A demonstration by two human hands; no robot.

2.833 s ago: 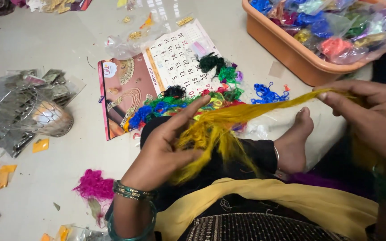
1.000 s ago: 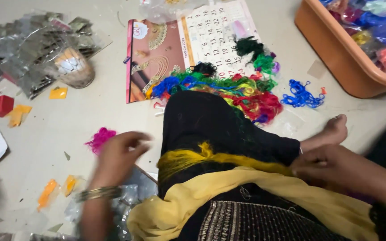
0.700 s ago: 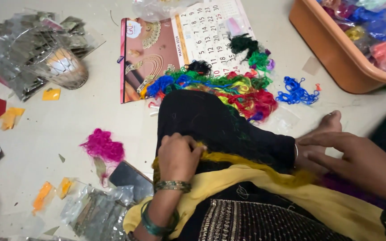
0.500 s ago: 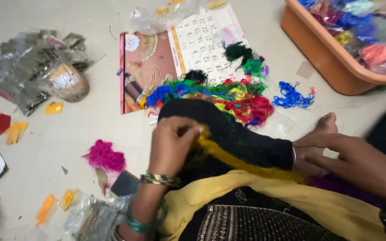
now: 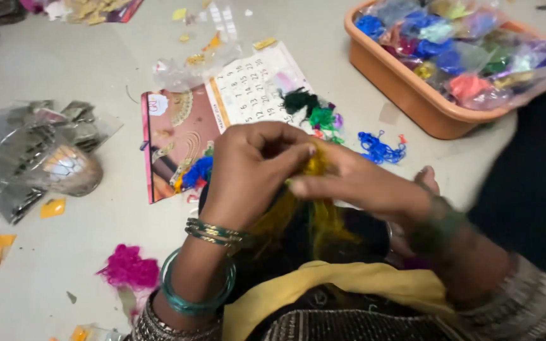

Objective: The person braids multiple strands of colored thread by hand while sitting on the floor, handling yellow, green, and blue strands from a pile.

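Floor (image 5: 64, 57) pale, carrying everything, seated posture so work sits over the lap. Orange tub (image 5: 412, 95) up and right of the hands, packed with bagged coloured thread, kept near for reach. Calendar sheet (image 5: 222, 120) just beyond the hands, used as a mat under loose green thread (image 5: 314, 110). Clear packets (image 5: 26, 158) heaped far left of the hands. Blue thread scrap (image 5: 380, 148) just right of the calendar. Pink tuft (image 5: 127, 268) below left of the hands. Left hand (image 5: 251, 173) curled, fingertips pinched shut on yellow thread bundle (image 5: 314, 189), likely anchoring it. Right hand (image 5: 364, 186) meeting it, blurred, fingers closed on the same bundle, likely drawing strands. Bundle hanging between both hands over the dark-clothed knee.
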